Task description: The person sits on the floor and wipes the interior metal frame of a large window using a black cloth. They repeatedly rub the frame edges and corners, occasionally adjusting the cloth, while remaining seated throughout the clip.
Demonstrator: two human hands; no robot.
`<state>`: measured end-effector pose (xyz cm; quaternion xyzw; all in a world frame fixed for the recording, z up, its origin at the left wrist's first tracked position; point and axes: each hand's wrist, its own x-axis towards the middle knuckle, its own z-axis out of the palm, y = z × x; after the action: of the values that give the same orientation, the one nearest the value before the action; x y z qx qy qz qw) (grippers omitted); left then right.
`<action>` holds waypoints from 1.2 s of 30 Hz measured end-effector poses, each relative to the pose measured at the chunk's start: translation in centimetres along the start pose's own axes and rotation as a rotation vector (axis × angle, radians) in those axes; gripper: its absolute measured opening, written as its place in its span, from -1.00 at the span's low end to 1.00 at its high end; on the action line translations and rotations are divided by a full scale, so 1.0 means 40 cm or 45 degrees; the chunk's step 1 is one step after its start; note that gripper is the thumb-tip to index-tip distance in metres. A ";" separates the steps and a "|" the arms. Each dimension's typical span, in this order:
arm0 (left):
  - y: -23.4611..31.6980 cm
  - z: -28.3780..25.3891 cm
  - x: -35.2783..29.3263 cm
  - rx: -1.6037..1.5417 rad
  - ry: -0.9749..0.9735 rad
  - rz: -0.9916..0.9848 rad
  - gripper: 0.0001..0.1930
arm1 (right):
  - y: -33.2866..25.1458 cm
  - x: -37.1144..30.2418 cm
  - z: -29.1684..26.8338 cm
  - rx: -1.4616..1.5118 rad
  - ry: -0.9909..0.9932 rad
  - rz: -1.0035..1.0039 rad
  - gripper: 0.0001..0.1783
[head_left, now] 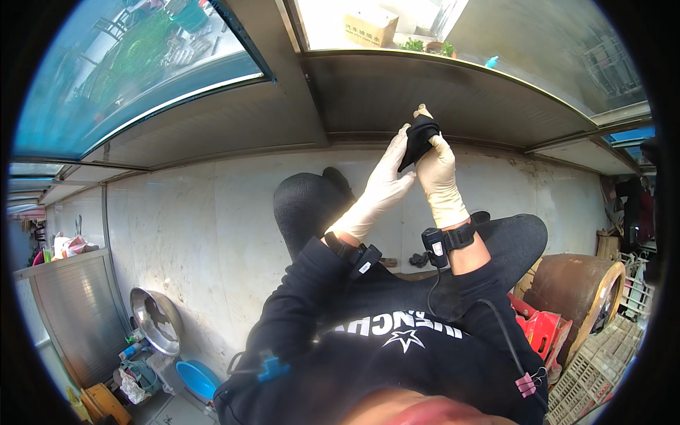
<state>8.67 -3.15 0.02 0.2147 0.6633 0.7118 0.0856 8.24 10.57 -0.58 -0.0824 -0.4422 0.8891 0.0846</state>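
Observation:
My right hand [438, 173], in a pale glove, is closed around a small folded black cloth [420, 138]. One gloved fingertip shows past the cloth's upper end. My left hand [380, 185], gloved alike, lies along the left side of the cloth with its fingers stretched out, their tips touching its edge. Both hands are raised in front of me, close together, before a grey panel [439, 95]. Where the left palm faces the cloth, the contact is hidden.
Windows [538, 42] stand above the panel, with a cardboard box [370, 27] behind the glass. To the left are a metal basin [156, 321] and a blue basin [197, 379]. A brown pot [577, 290], a red object [542, 333] and a plastic crate [598, 361] stand on the right.

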 end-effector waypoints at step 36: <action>0.036 -0.210 -0.017 -0.953 0.680 -0.195 -0.64 | 0.073 0.304 0.458 -1.773 0.001 -1.640 -0.60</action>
<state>5.99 -11.19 1.07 -0.0713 0.3736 0.9241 0.0355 -7.87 -2.60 7.14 0.1451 -0.8336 0.2080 0.4907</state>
